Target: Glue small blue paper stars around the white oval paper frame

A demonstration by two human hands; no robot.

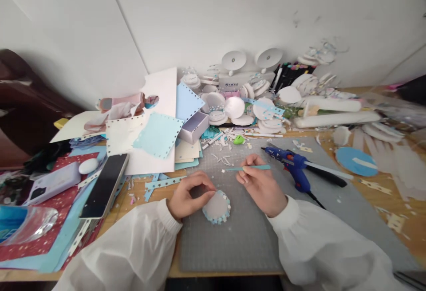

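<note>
A round white disc (216, 206) with small light-blue and white pieces around its rim sits over the grey cutting mat (233, 251). My left hand (193, 194) is closed in a pinch, with thumb and forefinger at the disc's upper left edge. In my right hand (261, 184) is a slim teal stick-like tool (259, 167), gripped between thumb and fingers and pointing left. Near its tip lies a tiny white scrap (222, 171); whether they touch, I cannot tell.
Right of my right hand lies a blue glue gun (296, 167). White discs (234, 107) and paper scraps crowd the back. Punched coloured paper (161, 135), a phone (104, 186) and star-punched strips (166, 183) fill the left. A bright green item (238, 139) sits behind the hands.
</note>
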